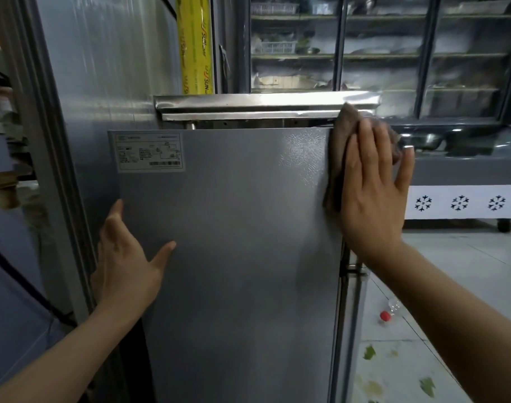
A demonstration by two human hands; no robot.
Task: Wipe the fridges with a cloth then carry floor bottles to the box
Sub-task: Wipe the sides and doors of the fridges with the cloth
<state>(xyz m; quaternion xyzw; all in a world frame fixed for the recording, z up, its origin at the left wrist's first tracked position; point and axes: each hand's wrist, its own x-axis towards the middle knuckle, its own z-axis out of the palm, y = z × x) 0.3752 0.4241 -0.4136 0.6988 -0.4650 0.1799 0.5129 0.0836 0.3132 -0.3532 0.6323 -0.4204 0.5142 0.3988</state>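
Cloth (pixel 340 158): grey-brown, pressed flat against the upper right edge of the fridge (pixel 233 242) side panel by the right hand (pixel 373 193), fingers straight and spread, nothing gripped. The left hand (pixel 129 257) rests open against the panel's left edge, holding nothing. Step in hand: wiping, stage 1 of 2. The next move likely calls for sweeping the cloth downward across the unwiped panel under steady palm pressure. 1 red-capped bottle (pixel 391 309) lies on the floor (pixel 452 271) right of the fridge, awaiting carriage; the box is not in view.
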